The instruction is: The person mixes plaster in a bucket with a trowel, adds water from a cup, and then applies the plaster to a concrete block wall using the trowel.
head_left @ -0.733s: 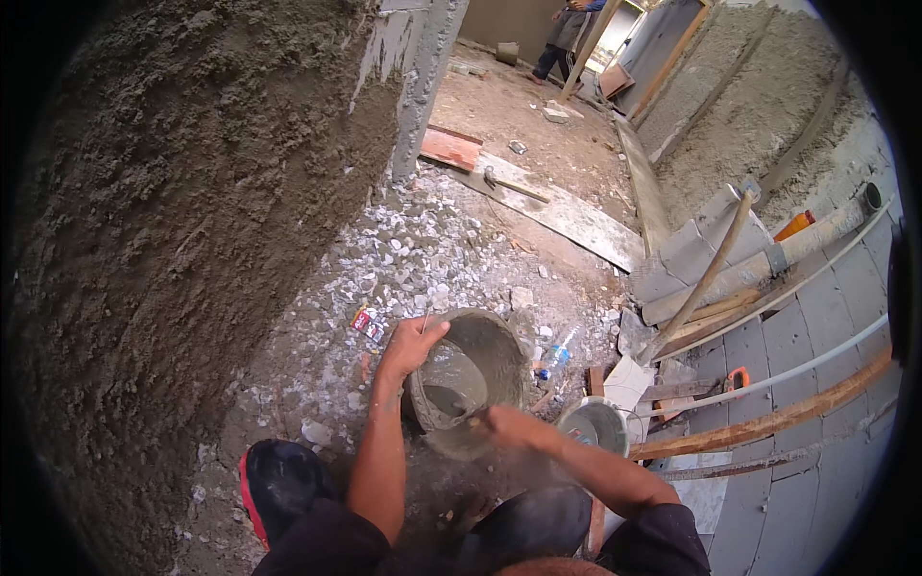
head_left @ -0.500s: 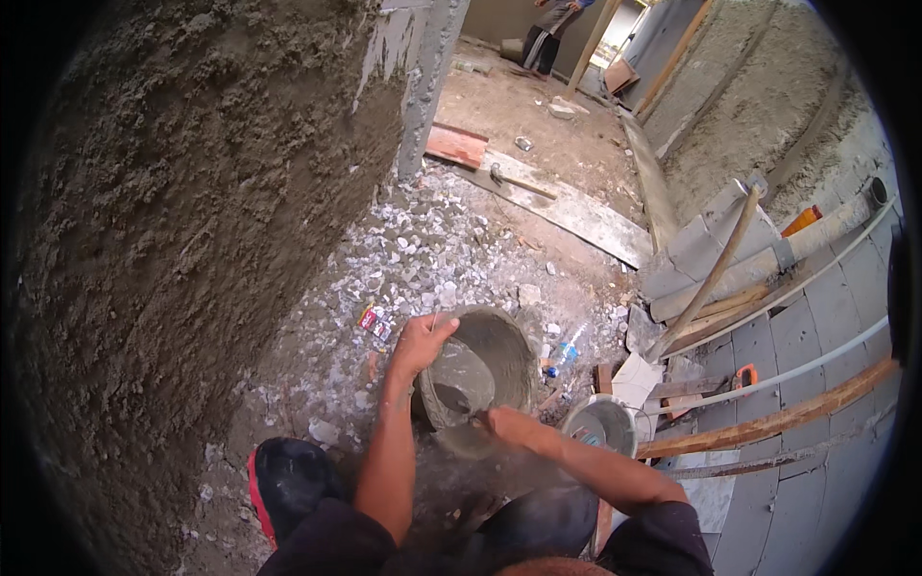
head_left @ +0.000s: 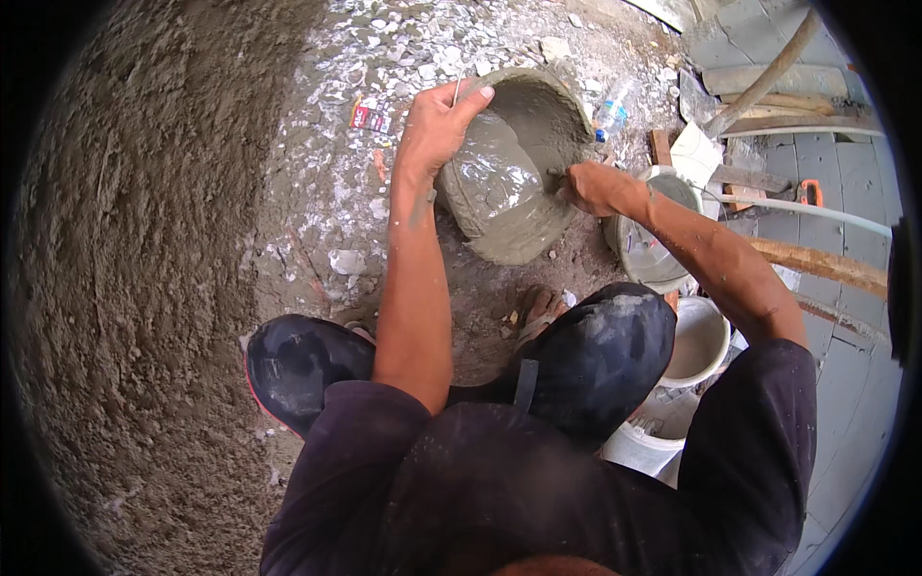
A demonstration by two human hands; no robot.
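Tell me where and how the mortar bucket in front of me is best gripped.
I'd take the mortar bucket by its upper-left rim, coming from the left, as the left hand does. Its round, open top gives an edge to clasp, while the right hand sits at its right side. Wet-looking mortar coats it, so a firm grip seems wise.

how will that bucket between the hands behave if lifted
The bucket is probably heavy for its size, holding a wet-looking grey mix. Grey smears could make it slippery. The mix may slosh, judging by its glossy surface.
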